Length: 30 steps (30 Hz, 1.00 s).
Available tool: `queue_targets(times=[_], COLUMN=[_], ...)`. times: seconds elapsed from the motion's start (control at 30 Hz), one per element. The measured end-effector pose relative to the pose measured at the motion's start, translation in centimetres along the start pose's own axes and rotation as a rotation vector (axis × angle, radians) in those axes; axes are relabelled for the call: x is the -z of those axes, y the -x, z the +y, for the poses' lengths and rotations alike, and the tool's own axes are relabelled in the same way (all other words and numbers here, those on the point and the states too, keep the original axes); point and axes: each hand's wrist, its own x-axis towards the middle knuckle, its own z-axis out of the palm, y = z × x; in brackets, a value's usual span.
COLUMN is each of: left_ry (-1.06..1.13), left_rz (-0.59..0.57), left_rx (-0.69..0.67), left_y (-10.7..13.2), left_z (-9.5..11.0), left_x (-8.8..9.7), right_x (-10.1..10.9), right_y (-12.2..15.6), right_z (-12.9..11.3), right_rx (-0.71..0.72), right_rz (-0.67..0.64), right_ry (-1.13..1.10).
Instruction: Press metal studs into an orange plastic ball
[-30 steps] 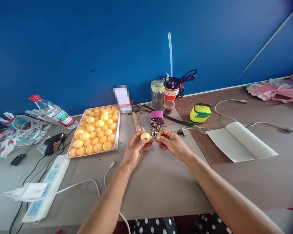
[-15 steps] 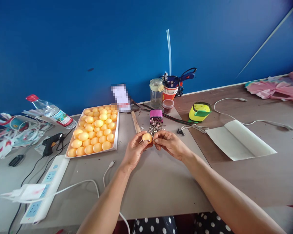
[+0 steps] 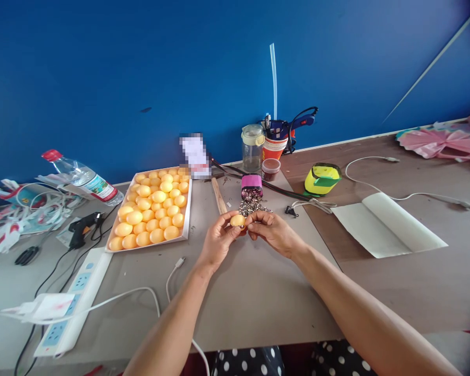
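My left hand (image 3: 218,239) pinches an orange ping-pong ball (image 3: 237,220) between thumb and fingers, above the middle of the desk. My right hand (image 3: 272,232) is closed at the ball's right side, its thumb and forefinger pressed together against or very near it. What those fingertips hold is too small and hidden to make out. A little dark spot shows low on the ball. Just beyond my hands lies a pile of small shiny metal pieces (image 3: 253,204), spilling from a pink container (image 3: 251,181) tipped on its side.
Left stands a shallow white box (image 3: 187,222) full of orange balls. A wooden stick (image 3: 218,194), glass jar (image 3: 253,149) and yellow container (image 3: 321,180) lie beyond. A power strip (image 3: 72,303), glue gun (image 3: 80,230) and bottle (image 3: 90,180) are left; folded paper (image 3: 389,224) is right.
The ball has turned slightly in my left fingers, and the metal bit seen on its front has shifted lower. My right fingertips have come closer to the ball.
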Motion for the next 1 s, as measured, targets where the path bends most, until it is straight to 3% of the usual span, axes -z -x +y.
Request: queue_targets(times=[0.5, 1.0], left_ry=[-0.077, -0.198], left_rz=[0.069, 0.082], left_rx=[-0.021, -0.111], left_y=[0.1, 0.4], left_z=[0.1, -0.9], left_x=[-0.4, -0.5], right_x=[-0.2, -0.8], right_y=[0.4, 0.0], right_z=[-0.6, 0.9], right_rx=[-0.033, 0.034], right_rz=[0.020, 0.112], right_ry=[0.149, 0.125])
